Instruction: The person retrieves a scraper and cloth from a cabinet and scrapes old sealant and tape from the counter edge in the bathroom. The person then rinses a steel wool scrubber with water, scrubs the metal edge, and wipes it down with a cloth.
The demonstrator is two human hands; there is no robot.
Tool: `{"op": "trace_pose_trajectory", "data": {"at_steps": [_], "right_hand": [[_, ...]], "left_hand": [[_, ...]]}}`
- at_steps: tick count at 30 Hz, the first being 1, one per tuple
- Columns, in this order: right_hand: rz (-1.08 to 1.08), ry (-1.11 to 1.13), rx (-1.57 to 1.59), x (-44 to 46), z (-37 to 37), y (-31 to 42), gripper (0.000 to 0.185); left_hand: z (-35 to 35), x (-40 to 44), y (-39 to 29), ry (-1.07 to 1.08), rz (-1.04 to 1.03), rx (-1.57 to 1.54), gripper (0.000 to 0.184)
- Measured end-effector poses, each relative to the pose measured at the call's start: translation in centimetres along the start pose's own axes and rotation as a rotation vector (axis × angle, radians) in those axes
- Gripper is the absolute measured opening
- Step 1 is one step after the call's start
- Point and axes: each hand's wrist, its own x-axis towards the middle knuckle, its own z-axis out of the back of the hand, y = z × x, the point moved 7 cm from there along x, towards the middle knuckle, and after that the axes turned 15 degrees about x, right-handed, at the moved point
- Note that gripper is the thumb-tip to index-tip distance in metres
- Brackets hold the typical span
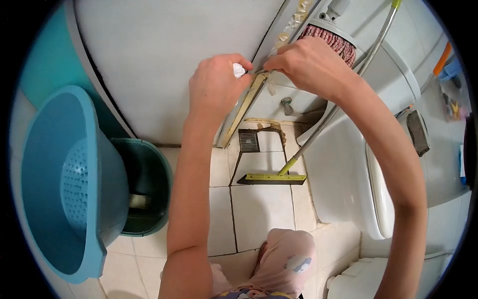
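Two bare hands work close together at the edge of a white panel, fingertips near each other but with a small gap between them. The left hand (pixel 215 82) is curled around a crumpled white wad (pixel 239 70), which peeks out between thumb and fingers, just beside the panel's edge. The right hand (pixel 309 66) has its fingers drawn together and bent down at the frame strip (pixel 243 110); whether it grips anything cannot be told, since the fingertips are too small and blurred. Yellowish, uneven material (pixel 300 14) runs along the upper part of that edge, above the hands. Left of the left hand spreads the white panel (pixel 159 60). Below the hands, a drain grate (pixel 249 140) sits in the tiled floor (pixel 263 214), and near it rests a squeegee (pixel 274 178) with a yellow-green head, its pole slanting up behind the right forearm. Beyond the right hand hang the red-and-white strands of a mop (pixel 329 42). Farther right stands a white toilet (pixel 338 174). Well out to the left, a large blue basin (pixel 40 199) leans upright on its side, overlapping a dark green bucket (pixel 164 184) with a pale object (pixel 139 201) inside.
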Motion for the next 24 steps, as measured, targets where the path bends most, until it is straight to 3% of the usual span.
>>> {"op": "trace_pose_trajectory", "data": {"at_steps": [4, 9, 14, 20, 24], "right_hand": [[0.082, -0.159, 0.004, -0.5, 2.0, -0.5, 0.024], [0.072, 0.019, -0.016, 0.9, -3.7, 0.9, 0.019], [0.029, -0.028, 0.083, 0.0, -2.6, 0.3, 0.022], [-0.014, 0.003, 0.052, -0.1, -5.3, 0.9, 0.016], [0.005, -0.06, 0.063, -0.3, -3.3, 0.9, 0.013]], "left_hand": [[0.5, -0.2, 0.3, 0.013, 0.015, 0.011, 0.02], [0.3, 0.0, 0.9, 0.006, 0.008, 0.019, 0.019], [-0.2, -0.3, 1.6, 0.02, 0.01, -0.009, 0.019], [-2.1, -0.5, 2.3, 0.118, -0.008, 0.1, 0.019], [-3.7, -1.1, 2.9, 0.349, 0.029, 0.061, 0.022]]}}
